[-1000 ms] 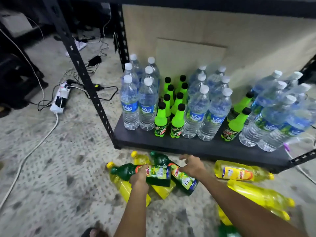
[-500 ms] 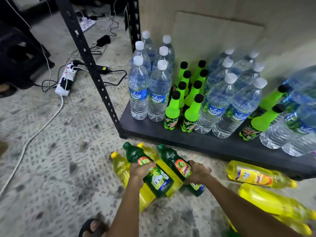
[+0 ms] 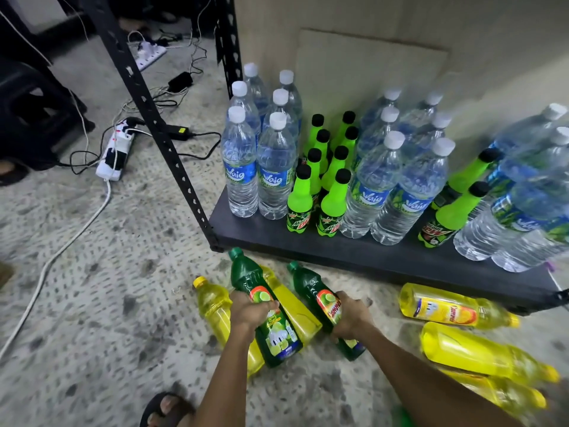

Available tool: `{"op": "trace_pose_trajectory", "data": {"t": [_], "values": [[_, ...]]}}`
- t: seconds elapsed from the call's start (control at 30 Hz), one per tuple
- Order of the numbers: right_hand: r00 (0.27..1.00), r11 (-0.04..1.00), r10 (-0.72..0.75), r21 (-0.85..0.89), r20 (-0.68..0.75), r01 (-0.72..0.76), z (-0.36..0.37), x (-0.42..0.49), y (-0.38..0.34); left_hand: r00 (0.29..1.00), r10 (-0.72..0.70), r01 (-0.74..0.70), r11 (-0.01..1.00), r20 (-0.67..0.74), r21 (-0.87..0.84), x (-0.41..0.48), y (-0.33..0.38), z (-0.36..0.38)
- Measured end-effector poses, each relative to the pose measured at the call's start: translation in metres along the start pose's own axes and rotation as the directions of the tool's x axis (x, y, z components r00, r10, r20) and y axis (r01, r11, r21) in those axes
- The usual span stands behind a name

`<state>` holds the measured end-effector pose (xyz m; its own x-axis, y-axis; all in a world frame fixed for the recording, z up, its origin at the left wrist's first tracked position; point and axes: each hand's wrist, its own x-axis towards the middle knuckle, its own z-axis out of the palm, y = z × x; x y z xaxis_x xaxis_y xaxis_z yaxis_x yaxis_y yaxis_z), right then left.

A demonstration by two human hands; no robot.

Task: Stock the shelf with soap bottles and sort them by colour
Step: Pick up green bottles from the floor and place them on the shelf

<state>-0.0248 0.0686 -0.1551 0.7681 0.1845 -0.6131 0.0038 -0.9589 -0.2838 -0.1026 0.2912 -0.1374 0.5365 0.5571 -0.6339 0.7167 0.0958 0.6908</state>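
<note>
Head view, looking down at the floor (image 3: 92,288) in front of a low black shelf (image 3: 354,251). The left hand (image 3: 251,312) is curled round the middle of a green soap bottle (image 3: 278,340). The right hand (image 3: 351,315) is clamped the same way on a second green soap bottle (image 3: 308,285). The hands are apart, with one yellow bottle lying between them.

Both green bottles are dark, translucent plastic with narrow necks and green caps that point toward the shelf. Their glossy labels show a lime, and the fingers hide part of each label. Whether the two bottles rest on the floor or are lifted clear of it cannot be told.

More yellow soap bottles (image 3: 443,309) lie on their sides on the speckled, rough-looking floor. One is left of the left hand, partly under the forearm, and several are to the right, just before the shelf's front edge. The rightmost ones are smeared by blur and cut off by the right forearm.

On the shelf's matte board, clear ribbed water bottles (image 3: 240,167) with white caps stand in groups. Neon-green soda bottles (image 3: 300,198) with black caps stand between them — the far-right group is blurred and leans with the lens.

A white power strip (image 3: 115,152) with tangled cables lies left of the shelf's perforated metal post. A sandalled foot (image 3: 167,408) shows at the bottom edge, cut off.
</note>
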Motion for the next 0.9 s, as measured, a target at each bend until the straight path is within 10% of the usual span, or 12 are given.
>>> {"op": "trace_pose_trajectory", "data": {"t": [0.43,0.9], "values": [[0.921,0.947,-0.075,0.263,-0.382,0.186,-0.106,-0.155,0.043,0.86,0.51,-0.507,0.858,-0.02,0.089,-0.154,0.106,-0.021],[0.305,0.643,-0.176,0.125,-0.936,0.755,-0.367,-0.378,0.05,0.289,0.948,-0.957,0.281,-0.133,-0.076,-0.391,0.327,-0.051]]}}
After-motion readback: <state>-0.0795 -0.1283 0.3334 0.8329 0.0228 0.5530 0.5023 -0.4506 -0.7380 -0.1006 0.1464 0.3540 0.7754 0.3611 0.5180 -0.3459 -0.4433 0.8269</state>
